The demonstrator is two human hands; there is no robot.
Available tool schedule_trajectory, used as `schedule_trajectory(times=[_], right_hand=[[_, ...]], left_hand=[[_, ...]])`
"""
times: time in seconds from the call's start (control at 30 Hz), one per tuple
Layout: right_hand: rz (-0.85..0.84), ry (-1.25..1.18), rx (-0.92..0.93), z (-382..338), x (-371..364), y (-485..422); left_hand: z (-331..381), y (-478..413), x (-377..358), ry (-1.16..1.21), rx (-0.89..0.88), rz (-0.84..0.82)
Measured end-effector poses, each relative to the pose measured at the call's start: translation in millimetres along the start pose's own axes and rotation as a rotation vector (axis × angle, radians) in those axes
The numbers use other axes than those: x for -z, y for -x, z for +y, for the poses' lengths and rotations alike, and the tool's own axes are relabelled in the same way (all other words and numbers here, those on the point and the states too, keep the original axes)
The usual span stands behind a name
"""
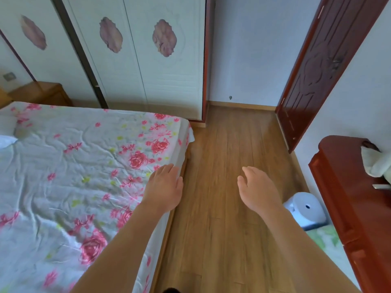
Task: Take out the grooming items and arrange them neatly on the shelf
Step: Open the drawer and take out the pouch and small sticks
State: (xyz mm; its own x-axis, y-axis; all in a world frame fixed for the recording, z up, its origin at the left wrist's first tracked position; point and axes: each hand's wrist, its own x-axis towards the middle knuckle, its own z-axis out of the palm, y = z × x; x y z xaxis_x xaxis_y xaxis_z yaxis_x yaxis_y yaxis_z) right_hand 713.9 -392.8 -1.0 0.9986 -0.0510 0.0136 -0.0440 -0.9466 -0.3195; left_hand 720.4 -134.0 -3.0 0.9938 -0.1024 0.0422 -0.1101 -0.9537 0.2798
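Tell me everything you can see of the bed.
The bed fills the left of the view, beside the wood floor. A creased white sheet printed with pink roses and yellow-green sprigs covers it and hangs over the corner. A wooden side rail shows beneath. Something white, perhaps a pillow, lies at its far left. The left hand is over its edge; contact is unclear.

white bedsheet (63, 166) with pink roses, dark red door (317, 70), tan wood-grain floor (222, 187)
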Motion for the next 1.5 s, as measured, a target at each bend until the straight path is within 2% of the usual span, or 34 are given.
schedule_trajectory(times=[0.27, 0.47, 0.67, 0.93, 1.13, 1.33, 1.5], right_hand=[[-0.004, 0.002, -0.061, -6.7, -9.9, -132.3], [0.058, -0.003, -0.192, 7.4, -9.9, -208.5], [0.074, -0.021, -0.35, 61.0, -5.4, -277.2], [0.094, -0.026, -0.441, 146.3, 24.1, -367.1], [0.178, 0.035, -0.6, 199.3, 55.6, -378.0], [0.283, 0.058, -0.919, 234.1, 68.6, -341.8], [0.352, 0.068, -1.183, 242.5, 69.4, -293.9]], left_hand=[[-20.1, -153.1, -8.6, 0.019, -0.038, -0.018], [-11.0, -270.8, -20.2, 0.038, -0.16, -0.098], [35.0, -376.8, -43.6, 0.017, -0.305, -0.141], [123.4, -494.7, -63.2, -0.034, -0.436, -0.132], [198.3, -556.3, -87.1, -0.038, -0.627, -0.186], [295.6, -590.6, -119.4, -0.042, -0.947, -0.283], [367.7, -580.2, -137.7, -0.007, -1.209, -0.348]])
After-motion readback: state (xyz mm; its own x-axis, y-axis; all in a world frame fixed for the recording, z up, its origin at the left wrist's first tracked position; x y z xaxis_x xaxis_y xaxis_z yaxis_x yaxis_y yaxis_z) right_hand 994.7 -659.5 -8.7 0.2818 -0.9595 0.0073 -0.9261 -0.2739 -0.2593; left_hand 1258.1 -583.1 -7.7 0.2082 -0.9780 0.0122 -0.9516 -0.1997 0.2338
